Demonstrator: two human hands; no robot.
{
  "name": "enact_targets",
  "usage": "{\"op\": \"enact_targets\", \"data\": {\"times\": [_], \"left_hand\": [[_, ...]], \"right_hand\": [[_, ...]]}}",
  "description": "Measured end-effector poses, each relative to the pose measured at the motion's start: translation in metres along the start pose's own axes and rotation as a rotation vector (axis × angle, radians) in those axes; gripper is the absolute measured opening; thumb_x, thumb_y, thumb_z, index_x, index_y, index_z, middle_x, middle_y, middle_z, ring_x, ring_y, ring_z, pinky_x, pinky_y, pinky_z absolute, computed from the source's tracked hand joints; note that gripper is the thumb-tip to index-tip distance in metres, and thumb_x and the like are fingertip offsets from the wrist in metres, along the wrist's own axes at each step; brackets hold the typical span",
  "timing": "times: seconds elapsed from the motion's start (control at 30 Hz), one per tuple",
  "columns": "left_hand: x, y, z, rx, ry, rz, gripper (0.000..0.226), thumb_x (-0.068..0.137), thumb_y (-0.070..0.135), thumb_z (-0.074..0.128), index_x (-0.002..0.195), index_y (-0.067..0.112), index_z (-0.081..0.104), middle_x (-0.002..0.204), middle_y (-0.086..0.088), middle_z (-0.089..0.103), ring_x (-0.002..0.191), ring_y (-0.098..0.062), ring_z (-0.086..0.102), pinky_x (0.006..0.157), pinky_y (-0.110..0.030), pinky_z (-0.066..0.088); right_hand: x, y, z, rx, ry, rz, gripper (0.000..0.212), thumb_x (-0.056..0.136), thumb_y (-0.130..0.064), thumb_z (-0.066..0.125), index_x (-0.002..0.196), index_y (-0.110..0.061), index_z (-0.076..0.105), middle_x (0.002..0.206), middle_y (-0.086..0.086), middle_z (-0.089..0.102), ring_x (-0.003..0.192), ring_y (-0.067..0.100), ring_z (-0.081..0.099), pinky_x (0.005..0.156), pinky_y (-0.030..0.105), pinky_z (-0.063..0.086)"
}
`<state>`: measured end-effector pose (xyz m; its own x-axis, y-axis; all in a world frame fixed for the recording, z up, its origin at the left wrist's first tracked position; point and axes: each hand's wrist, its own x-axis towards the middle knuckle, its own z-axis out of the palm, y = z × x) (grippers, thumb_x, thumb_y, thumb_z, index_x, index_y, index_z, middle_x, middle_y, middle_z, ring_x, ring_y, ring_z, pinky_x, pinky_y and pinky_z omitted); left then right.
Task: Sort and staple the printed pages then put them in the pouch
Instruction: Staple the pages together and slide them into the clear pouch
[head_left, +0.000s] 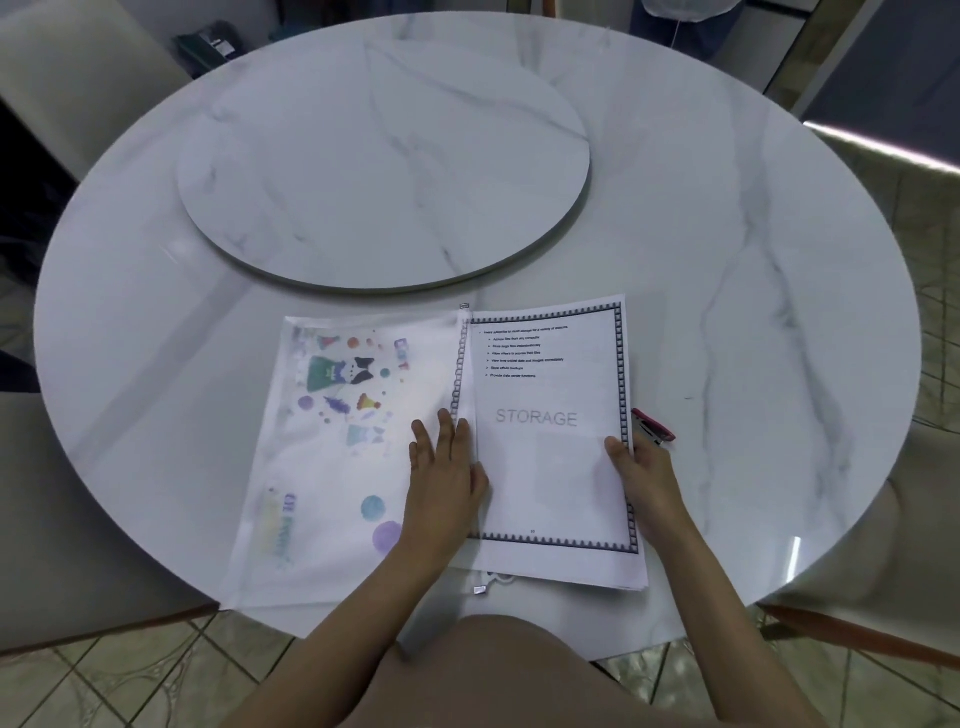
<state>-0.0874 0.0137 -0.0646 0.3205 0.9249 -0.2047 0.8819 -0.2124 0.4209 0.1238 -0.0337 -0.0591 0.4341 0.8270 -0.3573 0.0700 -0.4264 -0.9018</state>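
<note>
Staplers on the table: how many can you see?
1. The red stapler lies just right of the printed pages, partly hidden by their edge and the right hand. Another could lie under the pages.

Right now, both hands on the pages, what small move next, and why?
Probably square the printed pages: their lower edges look fanned, the left hand lies flat at their left edge, the right hand pinches the right edge; the stapler lies beside it.

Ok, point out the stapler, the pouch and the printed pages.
stapler (657, 426), head view, on its red top, beside the pages.
pouch (332, 452), head view, on its clear patterned front.
printed pages (550, 395), head view, on the top sheet above the word STORAGE.
</note>
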Motion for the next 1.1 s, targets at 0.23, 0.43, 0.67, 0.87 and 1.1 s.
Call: {"op": "enact_targets", "data": {"times": [0.23,0.43,0.67,0.87,1.1], "left_hand": [[-0.001,-0.003,0.002,-0.008,-0.016,0.014,0.053,0.1,0.02,0.028,0.149,0.007,0.01,0.158,-0.011,-0.003,0.143,-0.039,-0.011,0.117,-0.041,-0.002],[-0.001,-0.002,0.006,-0.074,-0.025,0.078,0.053,0.099,0.018,0.033,0.148,0.007,0.015,0.158,-0.01,0.0,0.143,-0.036,-0.014,0.116,-0.037,-0.006],[0.009,-0.039,-0.023,-0.278,0.225,-0.064,0.054,0.098,0.019,0.041,0.147,0.008,0.022,0.157,-0.009,0.014,0.146,-0.022,0.008,0.115,-0.026,0.004],[0.013,-0.113,-0.056,-0.236,0.38,-0.507,0.055,0.091,0.013,0.054,0.139,-0.004,0.033,0.144,-0.028,0.032,0.134,-0.043,0.027,0.11,-0.045,0.02],[0.018,-0.144,-0.081,-0.334,0.358,-0.725,0.045,0.091,0.016,0.047,0.134,0.001,0.045,0.134,-0.028,0.043,0.124,-0.044,0.036,0.104,-0.049,0.03]], "right_hand": [[0.004,-0.005,0.0,-0.006,-0.062,-0.005,0.029,0.097,-0.014,0.044,0.124,-0.011,0.055,0.121,0.005,0.062,0.11,0.02,0.06,0.097,0.041,0.048],[0.011,-0.01,0.02,-0.029,-0.067,0.023,0.014,0.096,-0.013,0.046,0.101,-0.017,0.059,0.1,0.003,0.065,0.101,0.026,0.061,0.092,0.039,0.049],[0.011,-0.009,0.026,-0.034,-0.057,0.025,0.017,0.096,-0.015,0.047,0.107,-0.014,0.06,0.105,0.002,0.065,0.104,0.022,0.06,0.095,0.039,0.047],[0.013,-0.015,0.02,-0.063,-0.057,-0.007,0.016,0.097,-0.015,0.045,0.108,-0.017,0.057,0.104,0.001,0.06,0.101,0.019,0.057,0.091,0.033,0.045],[0.013,-0.018,0.02,-0.001,-0.074,0.012,0.028,0.097,-0.016,0.045,0.122,-0.012,0.055,0.115,0.003,0.061,0.108,0.02,0.058,0.095,0.037,0.047]]}}
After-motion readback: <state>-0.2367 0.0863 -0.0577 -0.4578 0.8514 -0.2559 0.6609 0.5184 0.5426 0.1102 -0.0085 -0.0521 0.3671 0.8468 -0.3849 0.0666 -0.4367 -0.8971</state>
